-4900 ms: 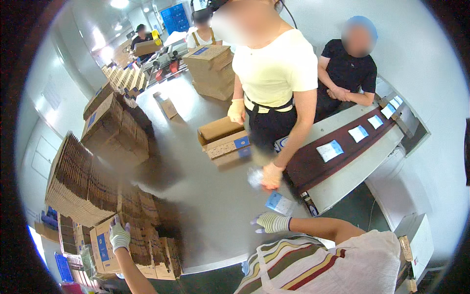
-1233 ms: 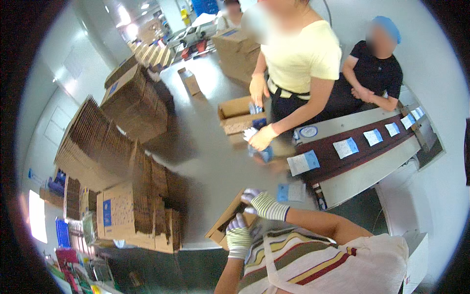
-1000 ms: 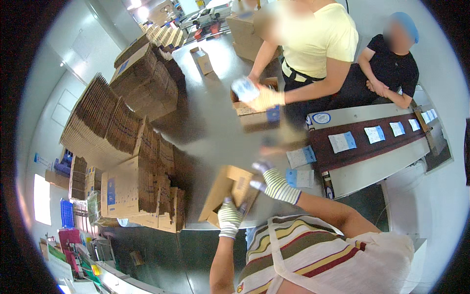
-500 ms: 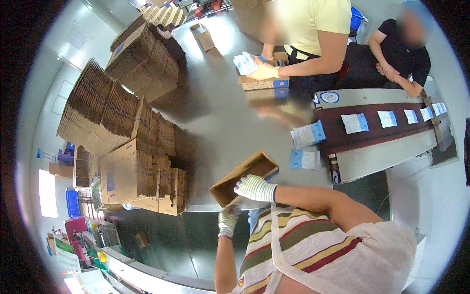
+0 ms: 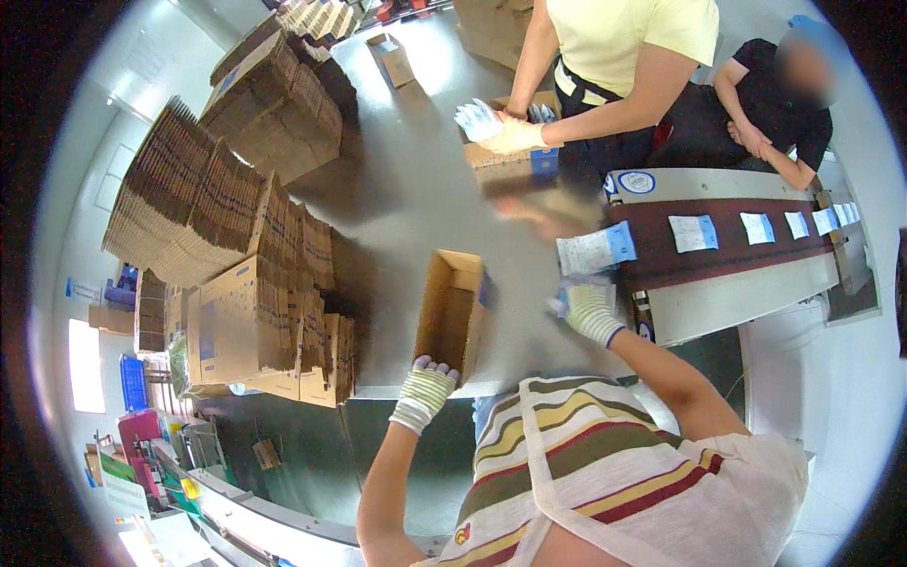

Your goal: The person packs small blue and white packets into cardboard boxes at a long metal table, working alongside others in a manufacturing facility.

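An open, empty cardboard box (image 5: 450, 317) stands on the metal table in front of me. My left hand (image 5: 424, 391), in a striped knit glove, grips the near end wall, its fingers hooked over the rim. To the right, beside the conveyor's end, my right hand (image 5: 592, 312), gloved alike, is closed over a blue-and-white packet (image 5: 564, 304). Most of that packet is hidden under the hand, and the fingers are partly blurred. Just beyond it lies another blue-and-white packet (image 5: 595, 249), touching the conveyor's edge.
Several packets ride the dark conveyor belt (image 5: 652, 241) at right. Tall stacks of flattened cartons (image 5: 184, 203) fill the table's left. Across the table, a co-worker's gloved hands (image 5: 515, 132) hold packets over a carton (image 5: 510, 170). Another person sits behind the conveyor. One open carton (image 5: 390, 61) stands far back.
The box has turned from slanting to pointing away from me. My left hand has come up onto its near rim. My right hand has left the box and moved right onto the packet.
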{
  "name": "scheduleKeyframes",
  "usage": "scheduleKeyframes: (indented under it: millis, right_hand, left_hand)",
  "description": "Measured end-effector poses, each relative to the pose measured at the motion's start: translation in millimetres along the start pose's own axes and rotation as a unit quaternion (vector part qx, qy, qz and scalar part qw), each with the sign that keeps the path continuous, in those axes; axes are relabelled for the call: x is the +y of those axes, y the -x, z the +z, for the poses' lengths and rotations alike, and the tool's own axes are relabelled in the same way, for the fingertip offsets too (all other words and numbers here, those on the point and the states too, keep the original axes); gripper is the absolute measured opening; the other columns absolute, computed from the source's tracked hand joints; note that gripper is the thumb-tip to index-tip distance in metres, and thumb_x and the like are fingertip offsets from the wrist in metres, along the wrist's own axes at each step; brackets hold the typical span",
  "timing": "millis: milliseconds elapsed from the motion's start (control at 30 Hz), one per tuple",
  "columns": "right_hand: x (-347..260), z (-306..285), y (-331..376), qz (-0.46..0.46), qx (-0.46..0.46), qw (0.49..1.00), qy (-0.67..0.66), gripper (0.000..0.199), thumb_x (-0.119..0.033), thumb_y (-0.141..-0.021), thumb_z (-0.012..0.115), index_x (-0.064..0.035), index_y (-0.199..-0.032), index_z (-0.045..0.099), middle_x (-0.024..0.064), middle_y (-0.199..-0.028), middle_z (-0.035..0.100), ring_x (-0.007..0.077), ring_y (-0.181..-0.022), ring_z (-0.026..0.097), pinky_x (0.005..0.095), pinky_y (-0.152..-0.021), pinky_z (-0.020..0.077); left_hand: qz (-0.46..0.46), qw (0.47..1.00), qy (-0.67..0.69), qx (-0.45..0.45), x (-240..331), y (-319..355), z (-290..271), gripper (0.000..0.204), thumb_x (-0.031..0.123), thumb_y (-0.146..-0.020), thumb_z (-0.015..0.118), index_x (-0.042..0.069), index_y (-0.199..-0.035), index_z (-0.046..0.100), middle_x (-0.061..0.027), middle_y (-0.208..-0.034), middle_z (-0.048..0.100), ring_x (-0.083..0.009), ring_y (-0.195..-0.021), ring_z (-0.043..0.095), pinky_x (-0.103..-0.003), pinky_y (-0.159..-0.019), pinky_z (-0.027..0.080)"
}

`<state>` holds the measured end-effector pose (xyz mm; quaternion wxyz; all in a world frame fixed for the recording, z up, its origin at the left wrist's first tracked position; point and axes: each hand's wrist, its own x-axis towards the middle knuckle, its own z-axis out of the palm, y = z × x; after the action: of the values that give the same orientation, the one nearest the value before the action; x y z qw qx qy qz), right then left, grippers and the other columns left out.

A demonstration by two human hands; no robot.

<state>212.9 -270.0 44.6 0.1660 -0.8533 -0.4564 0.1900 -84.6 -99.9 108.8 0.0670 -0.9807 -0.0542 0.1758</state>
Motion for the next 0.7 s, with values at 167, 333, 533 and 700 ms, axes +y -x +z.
scheduleKeyframes:
  millis: [167,333,533,700]
  right_hand:
    - [18,34,37,0.009,-0.183,0.972,0.15,0.04,-0.03,-0.086,0.051,0.0005,-0.112,0.053,0.0244,-0.107,0.057,0.0367,-0.102,0.054,0.0461,-0.089,0.0415]
    - [40,56,12,-0.276,-0.143,0.933,0.182,0.032,-0.022,-0.086,0.046,-0.0198,-0.118,0.051,0.014,-0.118,0.053,0.033,-0.114,0.048,0.0514,-0.094,0.0357]
    - [26,29,-13,-0.308,-0.257,0.829,0.39,0.029,-0.021,-0.082,0.046,-0.0164,-0.11,0.054,0.0095,-0.109,0.058,0.0297,-0.108,0.052,0.047,-0.089,0.04]
    - [58,56,1,-0.31,-0.214,0.898,0.226,0.016,-0.012,-0.075,0.055,-0.007,-0.09,0.061,0.0154,-0.083,0.064,0.0313,-0.081,0.063,0.0442,-0.069,0.0497]
  left_hand:
    - [-0.003,0.999,0.044,0.023,7,-22,6,0.015,0.022,-0.08,0.052,0.01,-0.084,0.06,-0.0076,-0.079,0.061,-0.0252,-0.08,0.06,-0.039,-0.082,0.043]
    - [-0.01,0.997,0.065,0.042,11,-26,-1,0.017,0.024,-0.077,0.057,0.008,-0.082,0.059,-0.0087,-0.079,0.062,-0.026,-0.078,0.06,-0.04,-0.077,0.045]
    - [-0.032,0.997,0.067,0.018,12,-23,-5,0.016,0.023,-0.077,0.056,0.009,-0.083,0.06,-0.0087,-0.08,0.062,-0.0264,-0.078,0.06,-0.04,-0.077,0.045]
    - [-0.021,0.997,0.057,0.049,14,-29,-16,0.012,0.017,-0.08,0.051,0.01,-0.083,0.06,-0.0083,-0.078,0.062,-0.0238,-0.078,0.062,-0.037,-0.078,0.045]
